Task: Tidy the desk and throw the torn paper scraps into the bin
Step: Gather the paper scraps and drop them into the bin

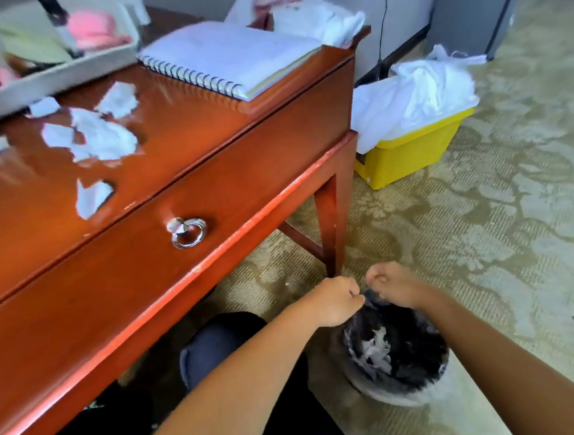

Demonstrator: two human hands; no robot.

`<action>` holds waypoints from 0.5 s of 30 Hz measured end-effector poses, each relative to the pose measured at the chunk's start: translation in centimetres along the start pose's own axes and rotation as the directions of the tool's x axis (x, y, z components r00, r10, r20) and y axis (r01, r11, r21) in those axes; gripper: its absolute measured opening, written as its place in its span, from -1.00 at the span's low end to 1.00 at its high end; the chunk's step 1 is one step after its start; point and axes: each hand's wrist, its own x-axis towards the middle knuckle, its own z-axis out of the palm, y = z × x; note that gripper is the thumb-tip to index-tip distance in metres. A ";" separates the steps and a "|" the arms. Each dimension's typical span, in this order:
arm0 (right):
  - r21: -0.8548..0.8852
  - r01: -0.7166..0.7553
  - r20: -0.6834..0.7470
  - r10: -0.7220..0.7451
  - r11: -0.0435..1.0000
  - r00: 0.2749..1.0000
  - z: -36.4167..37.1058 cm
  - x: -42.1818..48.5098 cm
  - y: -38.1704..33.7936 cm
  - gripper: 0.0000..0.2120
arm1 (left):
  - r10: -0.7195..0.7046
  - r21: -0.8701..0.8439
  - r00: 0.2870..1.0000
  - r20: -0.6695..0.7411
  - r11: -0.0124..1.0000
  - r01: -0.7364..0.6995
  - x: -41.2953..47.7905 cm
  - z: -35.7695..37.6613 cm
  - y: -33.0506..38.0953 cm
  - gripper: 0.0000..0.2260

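Note:
A small round bin (pixel 378 390) with a black liner (pixel 413 351) stands on the carpet by the desk's front right leg. White torn paper scraps (pixel 375 351) lie inside it. My left hand (pixel 337 301) and my right hand (pixel 392 286) are fists close together over the bin's far rim, each pinching the liner's raised edge. Several more torn scraps (pixel 100 137) lie scattered on the glossy red-brown desk (pixel 203 127), one of them (pixel 91 196) near the front edge.
A spiral notebook (pixel 228 57) lies at the desk's right end, with a white plastic bag (pixel 311 16) behind it. A grey tray (pixel 44 78) holding pink items sits at the back left. A yellow box (pixel 407 154) stuffed with white bags stands on the floor.

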 end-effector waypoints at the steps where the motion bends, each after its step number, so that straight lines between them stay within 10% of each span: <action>1: -0.032 0.046 0.005 -0.046 0.998 0.999 -0.7 -0.9 -1.6 -0.80 | 0.039 0.020 0.998 -0.048 0.999 -0.038 -1.7 -1.0 0.4 -0.72; 15: -0.184 0.629 -0.174 -0.654 0.756 0.736 -5.8 -12.0 -23.6 -0.82 | 0.284 0.222 0.786 -0.550 0.956 -0.190 -23.8 -15.4 1.0 -0.84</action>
